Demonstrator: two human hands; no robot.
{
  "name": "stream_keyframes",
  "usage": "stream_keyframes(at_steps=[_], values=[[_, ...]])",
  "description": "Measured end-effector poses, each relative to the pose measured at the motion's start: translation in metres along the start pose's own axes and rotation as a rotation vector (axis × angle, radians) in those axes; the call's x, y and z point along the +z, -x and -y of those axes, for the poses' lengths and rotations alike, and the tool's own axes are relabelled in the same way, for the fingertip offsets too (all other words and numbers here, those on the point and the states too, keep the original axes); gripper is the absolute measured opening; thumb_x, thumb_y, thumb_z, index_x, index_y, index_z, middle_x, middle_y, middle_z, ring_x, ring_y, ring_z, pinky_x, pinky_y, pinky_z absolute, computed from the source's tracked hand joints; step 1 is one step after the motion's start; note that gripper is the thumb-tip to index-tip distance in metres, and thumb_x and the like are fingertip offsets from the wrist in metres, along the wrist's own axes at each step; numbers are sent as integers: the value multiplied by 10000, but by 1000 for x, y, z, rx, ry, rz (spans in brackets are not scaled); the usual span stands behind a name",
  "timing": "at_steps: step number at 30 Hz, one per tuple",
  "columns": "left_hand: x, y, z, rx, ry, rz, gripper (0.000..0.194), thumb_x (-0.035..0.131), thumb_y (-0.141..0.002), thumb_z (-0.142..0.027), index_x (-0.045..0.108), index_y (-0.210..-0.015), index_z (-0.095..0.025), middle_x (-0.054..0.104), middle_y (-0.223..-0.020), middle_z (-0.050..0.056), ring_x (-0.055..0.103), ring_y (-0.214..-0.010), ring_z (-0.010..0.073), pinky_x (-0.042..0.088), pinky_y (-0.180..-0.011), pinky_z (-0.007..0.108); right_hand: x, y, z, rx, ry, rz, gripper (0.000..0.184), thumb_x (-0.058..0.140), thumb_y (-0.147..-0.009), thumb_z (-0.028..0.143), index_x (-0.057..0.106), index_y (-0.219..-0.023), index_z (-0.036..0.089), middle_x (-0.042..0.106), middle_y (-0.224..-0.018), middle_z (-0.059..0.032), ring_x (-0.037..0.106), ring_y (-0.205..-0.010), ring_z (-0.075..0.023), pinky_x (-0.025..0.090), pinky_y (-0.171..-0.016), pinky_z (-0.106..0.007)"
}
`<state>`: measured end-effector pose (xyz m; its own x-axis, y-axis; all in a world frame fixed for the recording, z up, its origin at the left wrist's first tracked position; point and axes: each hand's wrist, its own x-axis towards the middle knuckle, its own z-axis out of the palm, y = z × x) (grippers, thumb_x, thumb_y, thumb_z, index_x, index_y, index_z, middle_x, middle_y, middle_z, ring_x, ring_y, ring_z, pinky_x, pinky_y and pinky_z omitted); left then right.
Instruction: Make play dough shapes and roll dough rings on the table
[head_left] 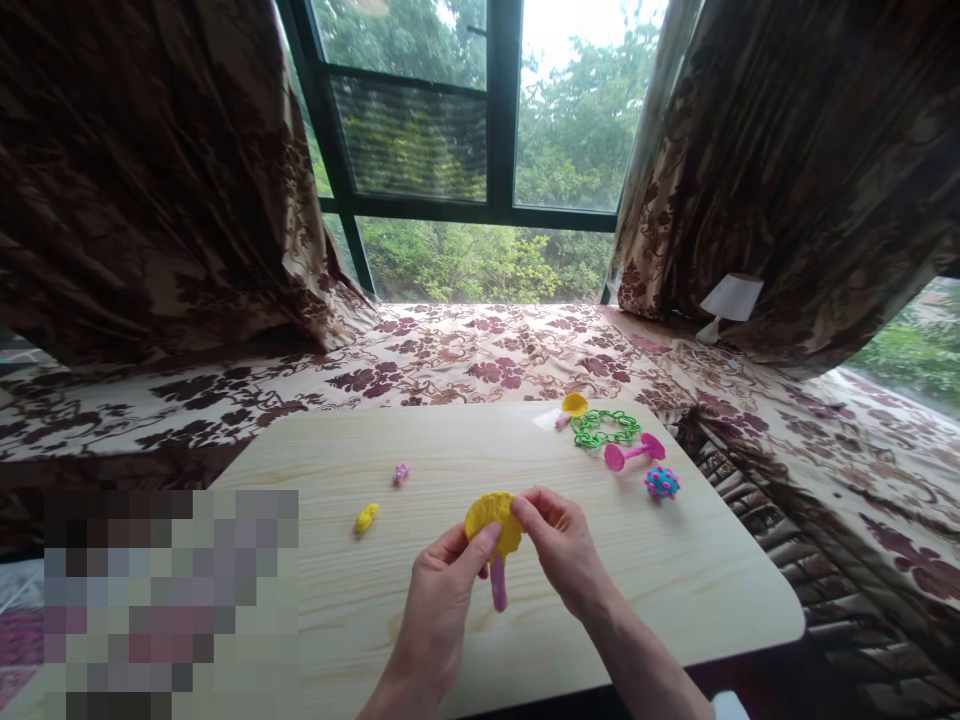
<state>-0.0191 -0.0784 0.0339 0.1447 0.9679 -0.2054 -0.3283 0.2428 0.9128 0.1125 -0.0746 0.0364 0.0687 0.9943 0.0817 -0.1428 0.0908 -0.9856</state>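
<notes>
Between my two hands is a flat, roundish yellow clay piece (504, 510) with an uneven edge. A pink clay stick (499, 585) hangs down from its lower side. My left hand (450, 580) pinches the yellow piece, thumb on its front face and fingers behind. With thumb and index finger, my right hand (559, 540) pinches its right upper edge. Both hands are above the front middle of the table. To the left on the tabletop lie a yellow clay lump (367, 518) and a small pink lump (401, 474).
On the pale wooden table (315, 600), at the back right, lie a yellow and pink clay piece (574, 404), a green ring chain (606, 428), a pink dumbbell shape (634, 453) and a blue ball with pink knobs (662, 483). A small lamp (731, 298) stands beyond, by the curtain.
</notes>
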Motion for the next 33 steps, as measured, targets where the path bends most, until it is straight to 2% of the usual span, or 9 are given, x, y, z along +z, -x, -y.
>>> stream_keyframes(at_steps=[2, 5, 9, 13, 17, 21, 25, 33], values=[[-4, -3, 2, -35, 30, -52, 263, 655, -684, -293, 661, -904, -149, 621, -727, 3, 471, -566, 57, 400, -513, 171, 0, 1, -2, 44, 32, 26, 260, 497, -824, 391, 601, -838, 152, 593, -733, -10, 526, -699, -122, 416, -623, -235], [-8, -6, 2, -83, 127, -81, 297, 659, -680, -302, 637, -934, -150, 640, -865, 42, 539, -649, 83, 448, -587, 200, -2, 7, -4, 106, 95, 73, 278, 546, -792, 397, 590, -951, 175, 619, -850, -26, 558, -790, -151, 435, -669, -252], [-10, -5, 0, -109, 189, -32, 310, 654, -690, -292, 613, -962, -150, 636, -942, 77, 585, -776, 141, 477, -722, 284, -2, 17, -6, 108, 151, 141, 235, 585, -766, 377, 621, -833, 155, 627, -797, -26, 554, -734, -140, 425, -641, -236], [-11, -3, -3, -86, 136, -45, 286, 639, -700, -314, 616, -941, -161, 628, -937, 64, 569, -780, 133, 476, -667, 252, 1, 19, -6, 94, 118, 130, 212, 591, -766, 348, 629, -826, 148, 628, -791, -29, 550, -722, -137, 423, -627, -231], [-13, -1, -7, -67, 90, -35, 267, 649, -689, -307, 635, -905, -150, 627, -914, 57, 555, -782, 128, 473, -688, 250, -1, 16, -4, 70, 125, 110, 216, 590, -769, 348, 636, -862, 159, 634, -808, -36, 561, -751, -151, 434, -649, -244], [-10, 3, -10, -83, 64, 34, 263, 656, -682, -297, 652, -884, -128, 632, -871, 67, 554, -750, 135, 473, -715, 284, -3, 17, 2, -21, 207, 97, 209, 575, -782, 346, 656, -862, 170, 626, -802, -33, 556, -743, -147, 438, -660, -250], [-7, 4, -10, -68, 36, 21, 273, 673, -658, -294, 666, -861, -112, 638, -853, 78, 557, -750, 148, 474, -734, 305, -2, 19, 9, -99, 304, 86, 201, 561, -796, 328, 672, -873, 179, 610, -779, -26, 543, -721, -136, 431, -651, -246], [-6, 3, -11, -29, -26, 26, 260, 665, -667, -299, 667, -850, -116, 646, -820, 74, 563, -712, 143, 471, -739, 306, 2, 20, 11, -114, 315, 36, 188, 563, -793, 325, 669, -783, 170, 591, -730, -22, 535, -687, -132, 429, -630, -242]])
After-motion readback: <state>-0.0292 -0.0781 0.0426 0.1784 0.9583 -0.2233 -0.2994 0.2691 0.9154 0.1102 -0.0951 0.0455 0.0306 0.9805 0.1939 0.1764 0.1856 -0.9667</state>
